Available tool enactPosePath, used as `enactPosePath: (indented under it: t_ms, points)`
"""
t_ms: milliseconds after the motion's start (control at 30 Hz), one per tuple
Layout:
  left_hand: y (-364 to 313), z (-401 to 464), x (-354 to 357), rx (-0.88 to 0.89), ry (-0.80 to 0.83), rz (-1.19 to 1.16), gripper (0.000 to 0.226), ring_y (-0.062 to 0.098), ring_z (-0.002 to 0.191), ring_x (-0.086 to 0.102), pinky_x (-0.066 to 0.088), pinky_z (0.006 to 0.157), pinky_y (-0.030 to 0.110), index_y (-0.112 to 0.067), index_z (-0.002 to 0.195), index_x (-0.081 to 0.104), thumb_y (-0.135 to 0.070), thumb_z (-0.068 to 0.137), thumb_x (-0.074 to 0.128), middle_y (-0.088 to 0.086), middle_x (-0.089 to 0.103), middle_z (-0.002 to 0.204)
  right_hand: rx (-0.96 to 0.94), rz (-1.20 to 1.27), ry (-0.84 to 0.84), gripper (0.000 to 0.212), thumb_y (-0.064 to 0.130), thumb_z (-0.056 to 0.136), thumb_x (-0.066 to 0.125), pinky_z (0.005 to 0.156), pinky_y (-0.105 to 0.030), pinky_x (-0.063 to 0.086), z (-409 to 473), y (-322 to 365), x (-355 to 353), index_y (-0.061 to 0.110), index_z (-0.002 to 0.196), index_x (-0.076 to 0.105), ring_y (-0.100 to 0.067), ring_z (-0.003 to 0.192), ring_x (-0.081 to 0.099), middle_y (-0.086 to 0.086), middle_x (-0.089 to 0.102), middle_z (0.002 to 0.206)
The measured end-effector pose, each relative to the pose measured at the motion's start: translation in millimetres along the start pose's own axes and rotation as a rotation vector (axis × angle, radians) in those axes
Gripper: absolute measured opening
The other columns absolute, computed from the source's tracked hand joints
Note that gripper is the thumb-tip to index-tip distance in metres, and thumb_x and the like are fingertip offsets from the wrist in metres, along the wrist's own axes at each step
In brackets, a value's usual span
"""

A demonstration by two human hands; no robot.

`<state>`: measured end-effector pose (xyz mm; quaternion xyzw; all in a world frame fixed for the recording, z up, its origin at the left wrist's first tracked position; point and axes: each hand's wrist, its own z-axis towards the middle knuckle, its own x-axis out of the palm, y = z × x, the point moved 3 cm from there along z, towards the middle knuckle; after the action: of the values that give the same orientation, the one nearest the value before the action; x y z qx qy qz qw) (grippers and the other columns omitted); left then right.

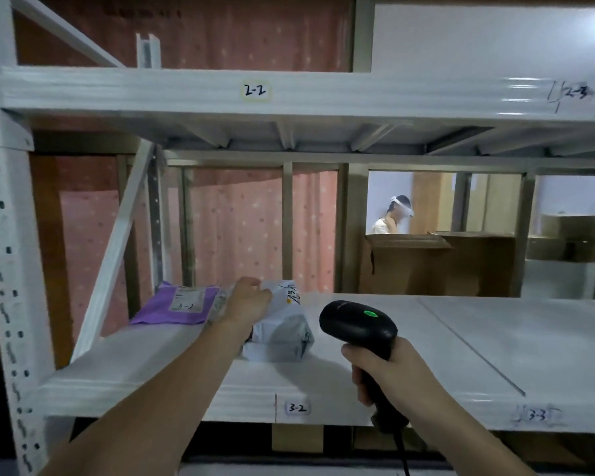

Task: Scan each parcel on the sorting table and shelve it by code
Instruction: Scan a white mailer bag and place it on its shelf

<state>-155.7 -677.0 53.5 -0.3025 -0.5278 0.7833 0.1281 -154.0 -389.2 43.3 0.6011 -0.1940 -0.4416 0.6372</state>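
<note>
A pale grey-white parcel bag (285,333) with black handwriting lies on the white shelf (158,365) labelled 3-2. My left hand (248,300) reaches onto that shelf and grips the bag's upper left edge. Left of it lies a flat purple parcel (172,307) with a white label marked 3-2, partly under another pale bag. My right hand (389,372) holds the handle of a black barcode scanner (358,326), its green light lit, in front of the shelf.
The shelf label 3-2 (296,408) sits on the front beam, with 3-3 (536,415) to the right. The upper beam carries 2-2 (255,91). A white upright post (7,269) stands at left. Behind the rack a person (392,216) stands near cardboard boxes (437,266).
</note>
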Motion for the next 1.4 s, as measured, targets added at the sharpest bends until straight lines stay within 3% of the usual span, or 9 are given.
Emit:
enactPosePath:
  t_ms: [100,167,233,333,433,567,700,933,1400]
  points:
    - [-12,-26,-12,0.345,-0.128,0.153,0.026,0.018,0.099,0.064,0.047,0.086,0.028,-0.022,0.11,0.071,-0.005,0.097,0.057,-0.002,0.065,0.114,0.008,0.008,0.038,0.035,0.024,0.091,0.066,0.049,-0.023,0.048,10,-4,1,0.002,0.063,0.064,-0.022,0.047,0.058,-0.012,0.06,0.053]
    - [-16,-50,-13,0.534,0.015,0.305,0.018,0.007,0.092,0.059,0.047,0.085,0.029,-0.024,0.111,0.073,-0.017,0.101,0.06,-0.011,0.065,0.108,0.009,0.017,0.05,0.036,0.024,0.091,0.066,0.051,-0.026,0.048,15,-7,4,0.002,0.063,0.064,-0.024,0.049,0.058,-0.014,0.06,0.054]
    - [-12,-68,-11,0.63,0.179,0.594,0.029,0.004,0.108,0.049,0.041,0.099,0.029,-0.03,0.125,0.068,-0.033,0.096,0.068,-0.016,0.062,0.121,0.014,0.031,0.065,0.035,0.023,0.091,0.066,0.051,-0.028,0.048,18,-8,10,0.002,0.064,0.065,-0.025,0.049,0.058,-0.014,0.06,0.055]
    - [0,-59,-9,0.637,0.215,0.724,0.058,0.009,0.126,0.038,0.031,0.098,0.025,-0.035,0.138,0.057,-0.033,0.085,0.079,-0.019,0.053,0.137,0.019,0.047,0.074,0.033,0.021,0.092,0.066,0.05,-0.027,0.048,20,-9,20,0.003,0.065,0.065,-0.024,0.048,0.058,-0.011,0.061,0.056]
    - [4,-39,-4,0.605,0.167,0.778,0.062,0.01,0.13,0.042,0.034,0.089,0.024,-0.037,0.141,0.051,-0.026,0.088,0.08,-0.018,0.052,0.141,0.025,0.038,0.07,0.032,0.021,0.092,0.065,0.049,-0.025,0.048,17,-7,26,0.002,0.066,0.064,-0.023,0.048,0.058,-0.009,0.06,0.054]
    - [-2,-20,1,0.541,0.191,0.884,0.063,0.018,0.131,0.047,0.042,0.093,0.034,-0.03,0.145,0.046,-0.041,0.091,0.076,-0.007,0.053,0.145,0.036,0.047,0.025,0.032,0.018,0.092,0.064,0.046,-0.023,0.046,11,-3,28,0.001,0.065,0.063,-0.022,0.046,0.057,-0.007,0.059,0.052]
    - [-2,-4,8,0.525,0.22,0.858,0.061,0.021,0.128,0.049,0.039,0.092,0.035,-0.025,0.143,0.046,-0.041,0.092,0.074,-0.003,0.055,0.144,0.049,0.05,-0.018,0.033,0.018,0.091,0.066,0.048,-0.025,0.045,1,-5,24,0.002,0.063,0.063,-0.024,0.047,0.057,-0.01,0.059,0.054]
    - [-16,-13,26,0.643,0.154,0.84,0.071,0.024,0.146,0.035,0.026,0.118,0.038,-0.021,0.151,0.042,-0.049,0.092,0.07,-0.001,0.042,0.157,0.127,0.027,-0.19,0.035,0.023,0.092,0.065,0.05,-0.026,0.046,-29,-18,-6,0.002,0.064,0.062,-0.022,0.046,0.056,-0.009,0.059,0.051]
    - [-126,-266,270,1.208,0.717,0.405,0.05,0.019,0.143,0.038,0.03,0.118,0.036,-0.029,0.144,0.052,-0.045,0.097,0.06,-0.005,0.044,0.155,0.407,-0.032,-0.771,0.02,0.02,0.091,0.067,0.056,-0.034,0.05,-241,-70,-145,0.007,0.077,0.064,-0.022,0.052,0.058,-0.009,0.063,0.06]
